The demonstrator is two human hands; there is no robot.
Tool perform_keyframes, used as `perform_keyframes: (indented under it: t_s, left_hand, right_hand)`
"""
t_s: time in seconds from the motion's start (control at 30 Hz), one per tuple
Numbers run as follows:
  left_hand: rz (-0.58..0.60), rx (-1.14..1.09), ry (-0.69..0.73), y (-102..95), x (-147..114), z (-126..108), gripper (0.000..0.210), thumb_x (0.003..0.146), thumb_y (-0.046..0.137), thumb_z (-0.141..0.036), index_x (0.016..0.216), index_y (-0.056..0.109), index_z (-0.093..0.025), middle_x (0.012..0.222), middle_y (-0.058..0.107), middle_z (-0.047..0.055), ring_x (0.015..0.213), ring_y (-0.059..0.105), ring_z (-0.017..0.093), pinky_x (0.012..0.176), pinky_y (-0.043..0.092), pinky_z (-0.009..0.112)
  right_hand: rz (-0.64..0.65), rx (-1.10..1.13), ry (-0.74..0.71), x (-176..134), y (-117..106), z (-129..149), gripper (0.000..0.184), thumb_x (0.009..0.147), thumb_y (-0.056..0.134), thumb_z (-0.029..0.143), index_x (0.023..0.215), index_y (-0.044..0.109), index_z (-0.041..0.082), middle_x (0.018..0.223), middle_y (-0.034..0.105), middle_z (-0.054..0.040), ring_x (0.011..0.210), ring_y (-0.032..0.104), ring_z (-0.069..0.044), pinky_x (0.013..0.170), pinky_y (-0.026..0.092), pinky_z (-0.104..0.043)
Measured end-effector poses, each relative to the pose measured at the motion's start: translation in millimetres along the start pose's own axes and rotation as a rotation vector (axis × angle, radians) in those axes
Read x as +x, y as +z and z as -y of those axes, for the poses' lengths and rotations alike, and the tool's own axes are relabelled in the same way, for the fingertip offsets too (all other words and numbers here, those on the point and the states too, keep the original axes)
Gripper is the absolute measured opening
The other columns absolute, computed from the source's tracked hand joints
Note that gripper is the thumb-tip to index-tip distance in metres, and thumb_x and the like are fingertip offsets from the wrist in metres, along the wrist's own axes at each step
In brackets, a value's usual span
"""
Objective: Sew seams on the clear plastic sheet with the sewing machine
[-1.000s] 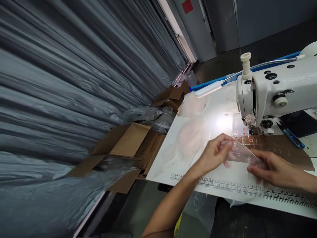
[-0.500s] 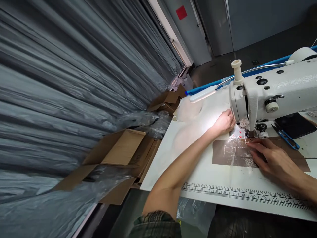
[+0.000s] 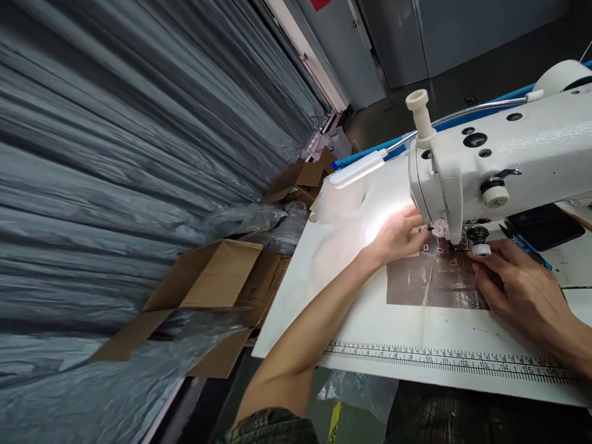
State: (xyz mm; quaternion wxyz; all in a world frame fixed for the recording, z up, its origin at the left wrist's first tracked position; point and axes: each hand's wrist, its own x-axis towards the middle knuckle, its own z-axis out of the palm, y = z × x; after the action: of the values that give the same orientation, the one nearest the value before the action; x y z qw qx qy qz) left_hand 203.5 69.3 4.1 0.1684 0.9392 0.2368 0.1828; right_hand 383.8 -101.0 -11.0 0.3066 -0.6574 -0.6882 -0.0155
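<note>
A white sewing machine (image 3: 513, 154) stands at the right, its needle area lit by a lamp. Below the machine head lies a brown sheet (image 3: 407, 287) with shiny clear film over part of it. Just behind the sheet, a clear plastic piece with small red marks (image 3: 432, 245) sits by the presser foot. My left hand (image 3: 400, 234) is closed at the left edge of this piece, fingertips partly behind the machine head. My right hand (image 3: 518, 283) is closed at the brown sheet's right part, with its index fingertip hidden behind the tension knob (image 3: 481, 249).
Blue thread snips (image 3: 527, 245) and a black phone (image 3: 546, 225) lie to the right of the needle. A ruler strip (image 3: 430, 359) runs along the table's front edge. Open cardboard boxes (image 3: 222, 274) and plastic bags stand left of the table, beside a grey curtain (image 3: 115, 154).
The view has shifted, so the machine and table sit further left and slightly higher. My right hand has moved in closer behind the tension knob. My left hand stays by the plastic piece.
</note>
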Motion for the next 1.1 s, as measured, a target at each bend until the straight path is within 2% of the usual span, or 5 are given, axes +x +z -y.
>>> perform_keyframes:
  t_s: [0.1, 0.2, 0.5, 0.8, 1.1]
  left_hand:
    - [0.113, -0.119, 0.296, -2.0, -19.7, -23.3, 0.025, 0.096, 0.048, -0.026, 0.081, 0.068, -0.02, 0.082, 0.072, 0.003, 0.077, 0.068, 0.014, 0.068, 0.057, 0.028]
    - [0.195, -0.107, 0.453, 0.7, -30.7, -37.8, 0.021, 0.097, 0.049, -0.022, 0.096, 0.07, -0.02, 0.102, 0.074, 0.006, 0.097, 0.069, 0.017, 0.082, 0.057, 0.032]
    - [0.353, -0.072, 0.241, 22.3, -22.8, -23.6, 0.013, 0.092, 0.063, -0.029, 0.095, 0.076, -0.029, 0.109, 0.07, 0.004, 0.099, 0.065, 0.019, 0.094, 0.051, 0.037]
    - [0.347, 0.005, 0.221, 2.9, -25.9, -35.5, 0.028, 0.1, 0.042, -0.026, 0.096, 0.069, -0.024, 0.092, 0.075, 0.0, 0.091, 0.065, 0.017, 0.096, 0.042, 0.035]
    - [0.335, -0.059, 0.234, 2.5, -31.9, -40.8, 0.024, 0.1, 0.044, -0.027, 0.1, 0.067, -0.022, 0.094, 0.074, 0.003, 0.089, 0.067, 0.016, 0.089, 0.049, 0.032]
  right_hand:
    - [0.014, 0.008, 0.056, -0.7, -1.0, 0.4, 0.032, 0.093, 0.042, 0.029, 0.097, 0.072, 0.021, 0.103, 0.069, -0.0097, 0.076, 0.067, -0.024, 0.047, 0.048, -0.033]
    - [0.037, 0.026, 0.075, -0.6, -1.2, 0.6, 0.034, 0.094, 0.04, 0.031, 0.097, 0.073, 0.022, 0.103, 0.069, -0.0097, 0.077, 0.068, -0.026, 0.049, 0.049, -0.034]
    - [0.078, 0.105, 0.074, 3.0, -2.4, -2.9, 0.03, 0.094, 0.044, 0.029, 0.098, 0.073, 0.023, 0.103, 0.069, -0.0077, 0.082, 0.067, -0.022, 0.055, 0.052, -0.031]
    - [0.196, 0.356, -0.085, 3.0, -2.2, 0.0, 0.027, 0.093, 0.05, 0.033, 0.108, 0.069, 0.019, 0.106, 0.069, -0.0109, 0.09, 0.069, -0.023, 0.079, 0.058, -0.038]
    - [0.396, 0.63, 0.148, 7.6, -5.6, 9.8, 0.02, 0.09, 0.052, 0.032, 0.085, 0.067, 0.021, 0.068, 0.069, -0.0007, 0.059, 0.062, -0.016, 0.053, 0.047, -0.028]
